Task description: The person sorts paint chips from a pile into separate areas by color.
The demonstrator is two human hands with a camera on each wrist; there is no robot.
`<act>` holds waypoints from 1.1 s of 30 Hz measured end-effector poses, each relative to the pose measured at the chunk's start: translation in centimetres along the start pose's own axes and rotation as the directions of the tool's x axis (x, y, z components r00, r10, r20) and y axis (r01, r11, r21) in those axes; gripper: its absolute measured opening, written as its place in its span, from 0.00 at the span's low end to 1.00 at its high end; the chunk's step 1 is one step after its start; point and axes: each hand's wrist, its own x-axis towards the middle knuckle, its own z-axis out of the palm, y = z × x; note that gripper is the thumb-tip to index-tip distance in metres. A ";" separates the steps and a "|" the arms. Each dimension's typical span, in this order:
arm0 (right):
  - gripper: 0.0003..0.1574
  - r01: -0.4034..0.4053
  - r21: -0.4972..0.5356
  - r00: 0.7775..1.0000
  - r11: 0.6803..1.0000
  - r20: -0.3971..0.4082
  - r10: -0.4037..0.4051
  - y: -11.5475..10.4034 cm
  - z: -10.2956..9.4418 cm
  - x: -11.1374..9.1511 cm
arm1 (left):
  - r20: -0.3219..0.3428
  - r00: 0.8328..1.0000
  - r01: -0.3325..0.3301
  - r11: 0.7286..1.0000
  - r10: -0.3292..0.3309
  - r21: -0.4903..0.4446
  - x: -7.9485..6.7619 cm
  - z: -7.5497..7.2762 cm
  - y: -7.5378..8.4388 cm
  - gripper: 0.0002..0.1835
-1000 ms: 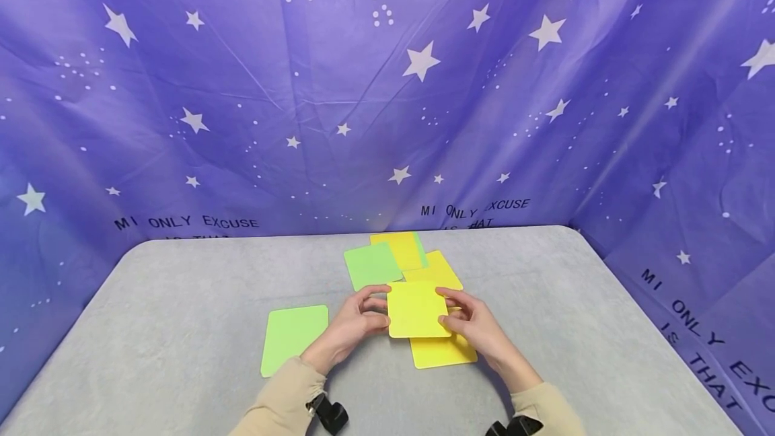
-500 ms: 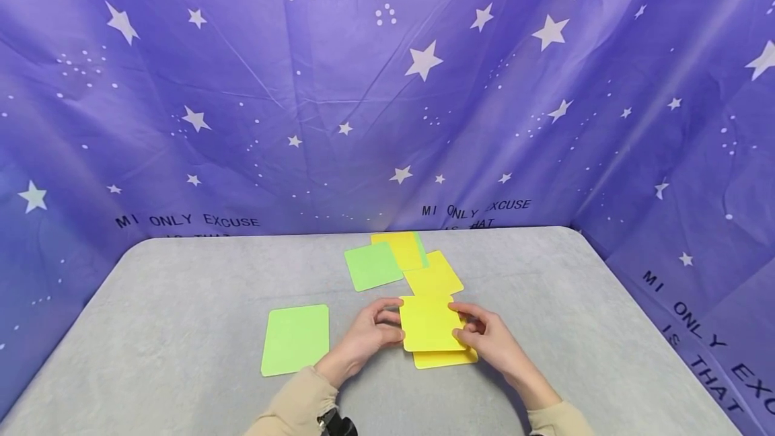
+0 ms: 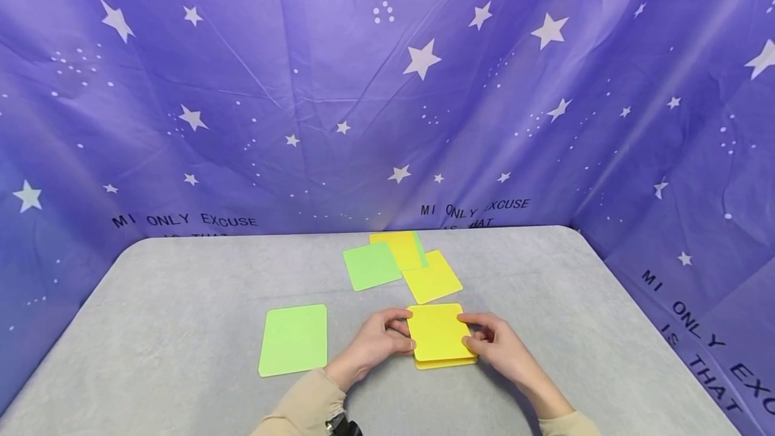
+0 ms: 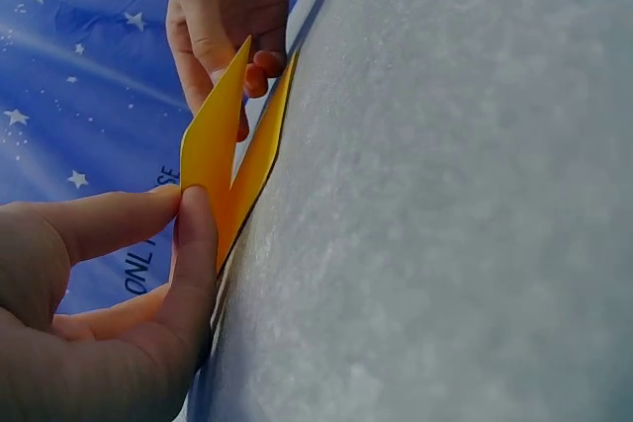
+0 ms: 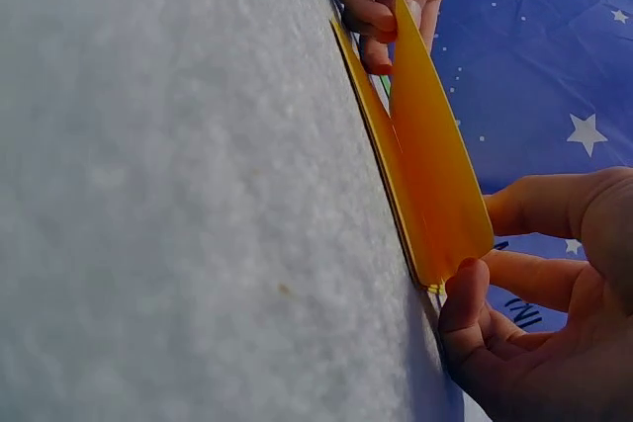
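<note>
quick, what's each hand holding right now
Left hand: closed, pinching the upper yellow square card by its left edge.
Right hand: closed, pinching that card's right edge.

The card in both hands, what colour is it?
The card is yellow, clearest in the head view.

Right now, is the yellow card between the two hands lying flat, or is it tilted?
Tilted: both wrist views show the held yellow card at an angle, with a wedge-shaped gap above the lower yellow card.
</note>
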 end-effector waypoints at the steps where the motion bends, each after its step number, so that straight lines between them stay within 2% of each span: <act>1: 0.25 0.007 -0.014 1.000 1.000 -0.001 -0.007 0.0 0.0 0.0 | -0.003 1.000 -0.001 1.000 0.002 0.019 0.0 0.0 0.1 0.29; 5: 0.25 0.044 -0.077 0.999 0.996 0.000 -0.044 0.0 -0.1 0.0 | -0.013 1.000 -0.011 0.994 0.012 0.106 0.1 0.2 0.3 0.29; 10: 0.24 0.074 -0.128 0.997 0.989 -0.003 -0.075 0.1 -0.1 0.1 | -0.003 1.000 0.010 0.990 -0.010 0.140 0.2 0.2 0.5 0.30; 16: 0.22 0.083 -0.150 0.996 0.985 -0.011 -0.086 0.3 -0.1 0.2 | 0.030 0.999 0.034 0.991 -0.038 0.126 0.3 0.1 0.7 0.31; 20: 0.21 0.075 -0.148 0.997 0.986 -0.022 -0.079 0.4 -0.1 0.4 | 0.064 0.997 0.029 0.995 -0.034 0.091 0.3 -0.2 0.6 0.31; 28: 0.23 0.013 -0.068 0.998 0.998 -0.057 -0.017 0.1 0.3 0.7 | 0.131 0.991 0.035 0.999 -0.035 0.007 0.4 -0.7 0.1 0.30; 33: 0.24 0.017 -0.024 0.998 1.000 -0.067 -0.019 -0.3 0.7 1.2 | 0.117 0.993 0.033 0.999 -0.033 0.005 0.2 -1.1 0.2 0.29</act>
